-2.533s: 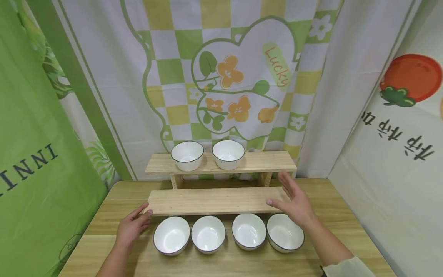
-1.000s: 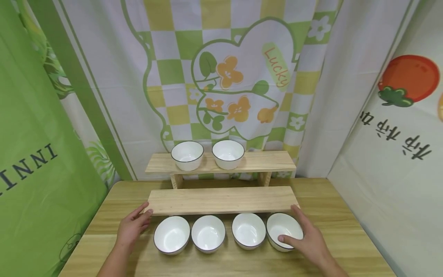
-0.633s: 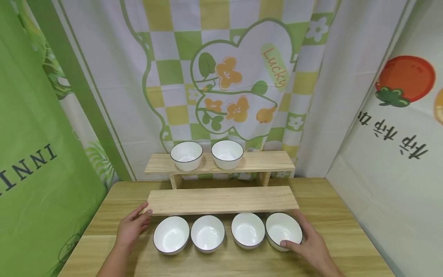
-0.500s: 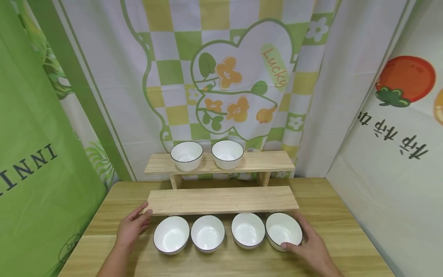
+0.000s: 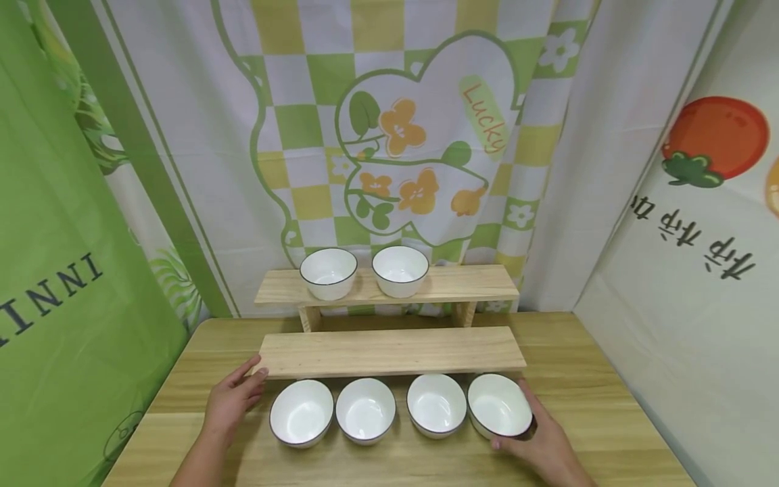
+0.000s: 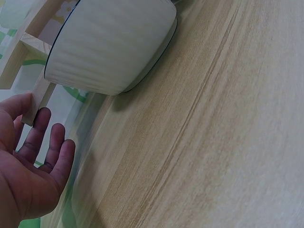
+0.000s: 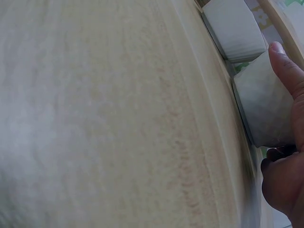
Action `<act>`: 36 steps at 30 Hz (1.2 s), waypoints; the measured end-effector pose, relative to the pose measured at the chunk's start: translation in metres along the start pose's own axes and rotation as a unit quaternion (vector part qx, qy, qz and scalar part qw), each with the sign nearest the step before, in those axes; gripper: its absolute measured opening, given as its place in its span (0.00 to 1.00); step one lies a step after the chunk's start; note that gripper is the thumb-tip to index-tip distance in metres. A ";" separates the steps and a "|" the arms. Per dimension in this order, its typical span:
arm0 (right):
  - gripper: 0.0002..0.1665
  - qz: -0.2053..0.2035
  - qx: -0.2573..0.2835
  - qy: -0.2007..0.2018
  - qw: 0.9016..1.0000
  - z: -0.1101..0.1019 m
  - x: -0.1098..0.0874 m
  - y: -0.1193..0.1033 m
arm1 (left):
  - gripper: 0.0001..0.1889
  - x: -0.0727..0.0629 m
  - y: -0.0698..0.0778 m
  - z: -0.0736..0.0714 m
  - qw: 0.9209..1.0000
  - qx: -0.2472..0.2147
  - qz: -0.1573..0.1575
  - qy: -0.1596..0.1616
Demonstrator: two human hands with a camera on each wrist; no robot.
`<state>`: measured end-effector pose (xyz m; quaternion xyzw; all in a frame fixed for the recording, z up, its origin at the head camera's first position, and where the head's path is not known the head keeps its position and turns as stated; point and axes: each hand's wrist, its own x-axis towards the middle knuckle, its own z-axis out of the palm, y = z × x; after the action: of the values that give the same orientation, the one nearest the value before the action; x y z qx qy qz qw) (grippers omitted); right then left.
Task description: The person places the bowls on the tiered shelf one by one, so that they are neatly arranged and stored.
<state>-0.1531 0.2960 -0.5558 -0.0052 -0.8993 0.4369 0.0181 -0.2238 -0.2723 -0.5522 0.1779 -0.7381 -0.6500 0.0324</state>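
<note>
With thumb and fingers, my left hand (image 5: 231, 400) pinches the left end of the lower wooden shelf board (image 5: 389, 353); the left wrist view shows the board's end (image 6: 39, 100) between them. My right hand (image 5: 546, 443) holds the rightmost white bowl (image 5: 500, 406) from its right side, thumb low at the front and index finger toward the back. In the right wrist view, the thumb lies along that bowl's wall (image 7: 263, 102) and the other fingers curl by its side. Dark-rimmed like it, three more white bowls (image 5: 302, 414) stand to its left in the front row.
Two matching bowls (image 5: 328, 274) stand on the upper shelf board (image 5: 468, 284) at the back. The wooden table (image 5: 584, 399) extends past both shelf ends. A checkered curtain (image 5: 292, 128) hangs behind, with a green cloth at left and a white one at right.
My right hand has come down from above the shelf's right end to the rightmost bowl, its thumb slipping from the rim to the lower front. My left hand has stayed at the board's end.
</note>
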 end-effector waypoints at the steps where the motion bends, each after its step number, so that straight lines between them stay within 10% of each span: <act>1: 0.79 -0.002 0.000 0.001 1.000 0.001 0.000 0.001 | 0.38 0.000 0.000 0.000 1.000 0.001 0.000 0.000; 36: 0.79 0.002 0.038 0.008 0.999 -0.006 -0.005 0.000 | 0.38 0.003 -0.002 0.000 1.000 0.003 -0.003 -0.001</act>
<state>-0.1478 0.3006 -0.5519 -0.0097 -0.8819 0.4707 0.0242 -0.2261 -0.2738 -0.5543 0.1794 -0.7394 -0.6483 0.0291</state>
